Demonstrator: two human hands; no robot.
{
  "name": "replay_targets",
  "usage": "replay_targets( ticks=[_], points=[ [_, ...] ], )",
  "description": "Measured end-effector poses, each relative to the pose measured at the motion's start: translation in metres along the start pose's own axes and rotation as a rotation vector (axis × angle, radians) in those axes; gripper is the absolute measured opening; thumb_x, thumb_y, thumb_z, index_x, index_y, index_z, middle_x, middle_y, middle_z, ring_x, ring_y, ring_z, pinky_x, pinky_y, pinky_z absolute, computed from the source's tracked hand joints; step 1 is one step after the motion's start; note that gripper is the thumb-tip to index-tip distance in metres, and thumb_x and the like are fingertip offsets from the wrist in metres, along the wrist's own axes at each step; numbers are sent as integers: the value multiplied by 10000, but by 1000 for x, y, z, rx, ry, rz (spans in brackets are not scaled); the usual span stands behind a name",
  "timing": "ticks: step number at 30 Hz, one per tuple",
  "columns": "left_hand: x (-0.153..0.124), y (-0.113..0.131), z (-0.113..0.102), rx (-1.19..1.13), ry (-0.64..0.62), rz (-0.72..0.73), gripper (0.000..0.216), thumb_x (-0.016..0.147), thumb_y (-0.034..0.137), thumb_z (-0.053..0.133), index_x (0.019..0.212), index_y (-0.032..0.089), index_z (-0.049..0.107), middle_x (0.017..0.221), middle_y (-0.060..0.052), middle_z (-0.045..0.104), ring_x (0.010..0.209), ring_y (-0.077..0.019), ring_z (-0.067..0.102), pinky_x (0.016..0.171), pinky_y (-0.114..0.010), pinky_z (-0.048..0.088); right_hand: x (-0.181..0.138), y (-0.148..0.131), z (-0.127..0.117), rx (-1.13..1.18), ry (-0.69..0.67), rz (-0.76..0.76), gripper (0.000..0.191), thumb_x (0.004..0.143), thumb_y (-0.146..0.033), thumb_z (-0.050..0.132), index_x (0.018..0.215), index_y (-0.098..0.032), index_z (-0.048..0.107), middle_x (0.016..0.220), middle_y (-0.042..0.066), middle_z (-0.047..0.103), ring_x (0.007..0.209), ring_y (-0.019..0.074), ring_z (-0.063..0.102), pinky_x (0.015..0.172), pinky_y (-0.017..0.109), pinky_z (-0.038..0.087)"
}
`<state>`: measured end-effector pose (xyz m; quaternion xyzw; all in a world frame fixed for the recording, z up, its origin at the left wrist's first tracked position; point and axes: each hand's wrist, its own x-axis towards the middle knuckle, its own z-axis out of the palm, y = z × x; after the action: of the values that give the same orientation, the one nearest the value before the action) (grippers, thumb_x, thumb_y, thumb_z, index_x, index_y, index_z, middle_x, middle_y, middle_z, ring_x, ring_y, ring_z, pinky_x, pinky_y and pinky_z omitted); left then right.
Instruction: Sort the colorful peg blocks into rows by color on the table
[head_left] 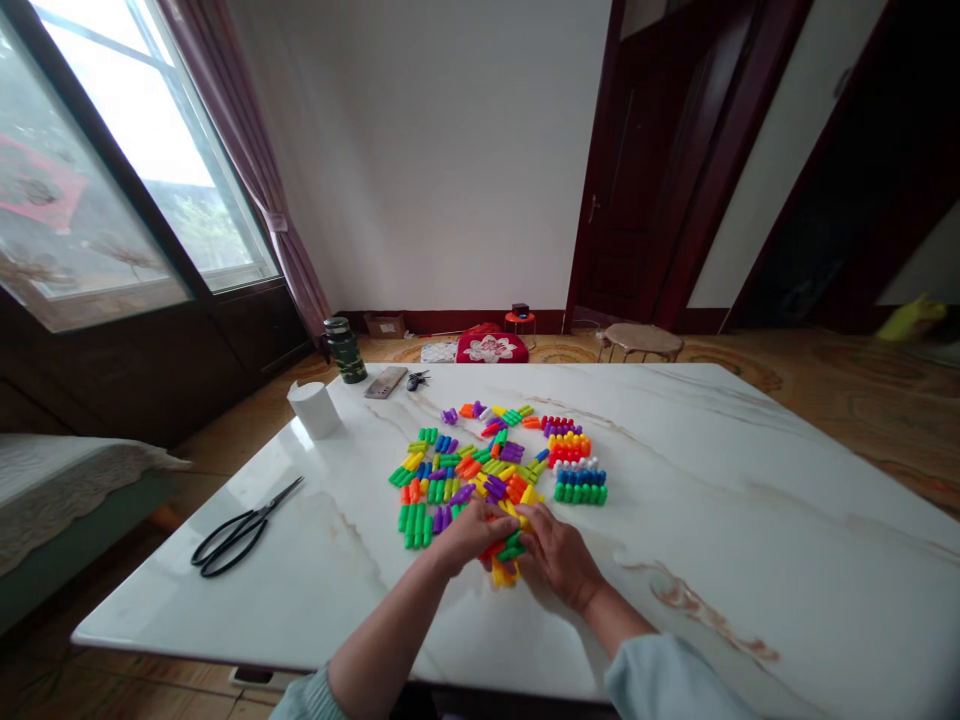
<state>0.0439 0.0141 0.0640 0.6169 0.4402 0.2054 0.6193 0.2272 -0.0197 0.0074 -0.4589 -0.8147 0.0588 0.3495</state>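
Observation:
My left hand point(469, 535) is closed around bullet-shaped plastic building blocks at the near side of a colourful pile. From the other side my right hand point(561, 556) pinches the same bunch, close to green blocks point(511, 548). Yellow blocks point(504, 574) show beneath the fingers, and some red shows between the hands. How these pieces join is hidden by my fingers. Just beyond lies the loose pile, including green blocks point(414, 524) and purple blocks point(511, 452). To its right stand neat rows sorted by colour, with a blue row point(581, 478) and a green row point(580, 494) nearest.
Black-handled scissors point(238, 532) lie at the left of the white marbled table point(750, 480). Along its far left edge are a paper roll point(314, 409), a camouflage flask point(345, 350), a phone point(386, 382) and keys point(418, 380). A round stool point(642, 338) stands beyond.

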Motion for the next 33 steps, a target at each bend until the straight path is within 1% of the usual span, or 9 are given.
replay_targets(
  ticks=[2, 4, 8, 12, 15, 21, 27, 31, 33],
  points=[
    [3, -1, -2, 81, 99, 51, 468, 712, 587, 685, 760, 122, 674, 607, -34, 655, 461, -130, 586, 375, -194, 392, 0, 3, 3, -7, 10, 9, 298, 996, -307, 314, 1164, -173, 520, 1005, 109, 671, 898, 224, 682, 763, 328, 550],
    [6, -4, -9, 131, 272, 138, 427, 689, 556, 719, 689, 132, 661, 558, 2, 598, 447, -100, 528, 385, -187, 371, 0, 6, 6, -22, 43, 44, 274, 993, -292, 305, 1113, -174, 522, 951, 98, 673, 840, 218, 682, 722, 317, 542],
    [14, -7, -30, -111, 613, 174, 444, 702, 594, 699, 700, 155, 629, 550, 32, 552, 468, -96, 529, 418, -188, 382, 0, 9, 10, -76, 54, 94, 248, 990, -280, 315, 1070, -173, 524, 900, 83, 679, 768, 213, 680, 670, 306, 526],
    [22, -8, -37, -563, 605, 194, 463, 653, 536, 775, 903, 176, 625, 641, 39, 580, 500, -102, 569, 465, -208, 451, 0, 12, 15, -123, 51, 96, 240, 994, -283, 347, 1076, -175, 545, 934, 86, 673, 804, 213, 681, 687, 304, 533],
    [27, -17, -34, -715, 572, 262, 575, 582, 411, 846, 1054, 180, 612, 731, 26, 606, 541, -97, 573, 548, -243, 509, 1, 13, 17, -140, 112, 70, 247, 994, -274, 358, 1086, -181, 568, 1006, 100, 654, 832, 204, 676, 704, 297, 543],
    [34, -50, -28, -474, 797, 518, 536, 734, 419, 755, 1181, 194, 563, 812, 17, 608, 683, -119, 610, 643, -239, 519, 1, 8, 9, -96, 107, 42, 254, 992, -300, 406, 1060, -209, 633, 976, 75, 623, 808, 168, 668, 721, 265, 552],
    [42, -60, -23, -125, 844, 649, 444, 808, 372, 694, 1207, 213, 583, 1031, -69, 680, 938, -210, 657, 823, -332, 542, 5, 12, 9, 37, 195, 29, 226, 952, -301, 487, 1026, -221, 685, 948, 69, 665, 856, 181, 678, 742, 271, 556],
    [42, -61, -27, -81, 882, 663, 369, 848, 404, 651, 1160, 211, 613, 1069, -80, 685, 960, -224, 660, 835, -349, 543, 38, 14, 11, 173, 336, 246, 228, 892, -359, 561, 942, -187, 702, 916, 90, 696, 861, 218, 670, 793, 339, 556],
    [40, -61, -28, -61, 874, 664, 361, 872, 430, 616, 1159, 211, 621, 1076, -81, 689, 970, -228, 662, 847, -355, 539, 60, 10, 11, 255, 366, 377, 301, 878, -398, 557, 1008, -162, 692, 966, 109, 702, 818, 219, 666, 775, 362, 558]
  ],
)
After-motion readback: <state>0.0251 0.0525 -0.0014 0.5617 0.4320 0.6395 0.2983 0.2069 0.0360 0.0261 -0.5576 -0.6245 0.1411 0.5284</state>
